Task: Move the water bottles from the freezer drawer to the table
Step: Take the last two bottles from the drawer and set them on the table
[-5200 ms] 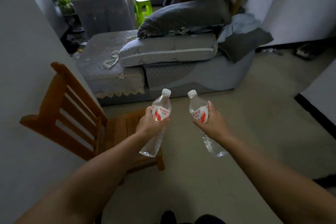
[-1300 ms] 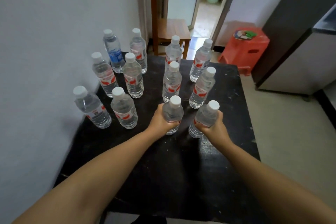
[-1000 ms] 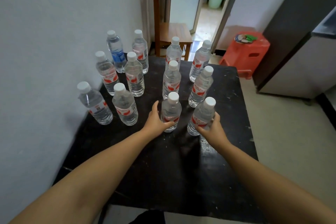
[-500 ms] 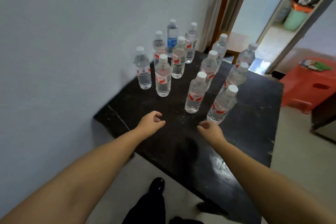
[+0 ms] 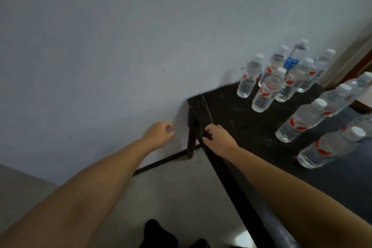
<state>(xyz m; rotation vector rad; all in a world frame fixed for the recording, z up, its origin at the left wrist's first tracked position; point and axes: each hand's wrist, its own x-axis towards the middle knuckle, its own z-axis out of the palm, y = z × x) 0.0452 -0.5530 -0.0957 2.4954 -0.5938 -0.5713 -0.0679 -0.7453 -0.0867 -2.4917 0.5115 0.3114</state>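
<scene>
Several clear water bottles (image 5: 267, 90) with white caps and red labels stand on the black table (image 5: 237, 119) at the right; one has a blue label (image 5: 292, 60). The two nearest bottles (image 5: 302, 121) (image 5: 330, 148) stand at the right edge of the view. My left hand (image 5: 160, 132) hangs in front of the wall, left of the table's corner, fingers loosely curled and holding nothing. My right hand (image 5: 218, 136) is over the table's near corner, also with nothing in it. The freezer drawer is out of view.
A plain pale wall (image 5: 120, 46) fills the left and top, with a dark skirting strip (image 5: 161, 161) at the floor. A table leg (image 5: 191, 139) stands by the wall. Grey floor (image 5: 171, 197) lies below, my dark shoes (image 5: 161, 235) at the bottom. A door frame (image 5: 350, 56) shows at far right.
Both hands let go of the two bottles, which stay standing on the table, and drew back to its near corner. The view has swung left towards the wall.
</scene>
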